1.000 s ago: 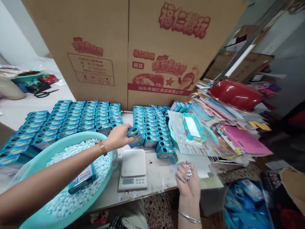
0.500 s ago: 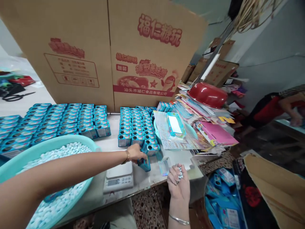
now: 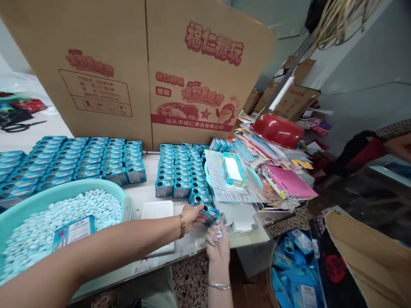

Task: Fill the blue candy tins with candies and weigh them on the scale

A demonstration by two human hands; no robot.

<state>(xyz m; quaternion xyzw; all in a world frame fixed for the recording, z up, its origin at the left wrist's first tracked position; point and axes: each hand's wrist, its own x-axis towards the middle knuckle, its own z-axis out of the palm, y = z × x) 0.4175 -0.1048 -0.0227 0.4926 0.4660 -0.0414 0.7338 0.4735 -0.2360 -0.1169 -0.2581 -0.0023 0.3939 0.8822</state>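
Note:
My left hand (image 3: pixel 192 216) grips a small blue candy box (image 3: pixel 210 214) with a dark round window, tilted above the table's front edge. Right beside the box, my right hand (image 3: pixel 218 244) is curled palm up around small white and pale-blue candies (image 3: pixel 218 232). Under my left forearm a white kitchen scale (image 3: pixel 157 209) is partly hidden. At the left, a turquoise basin (image 3: pixel 127 203) holds many such candies, with one blue box (image 3: pixel 75 231) lying on them. Rows of blue boxes (image 3: pixel 167 188) stand just behind my left hand.
More blue boxes (image 3: pixel 114 175) stand before a large cardboard carton (image 3: pixel 105 94). Papers and a red bowl (image 3: pixel 278 130) are stacked at the right. Below, a bin of blue boxes (image 3: pixel 295 265) sits beside an open carton (image 3: pixel 369 244). Another person (image 3: pixel 356 149) is at far right.
My left hand has lifted the blue box from the table and moved right. My right hand has come left and up with the candies, so both hands now meet.

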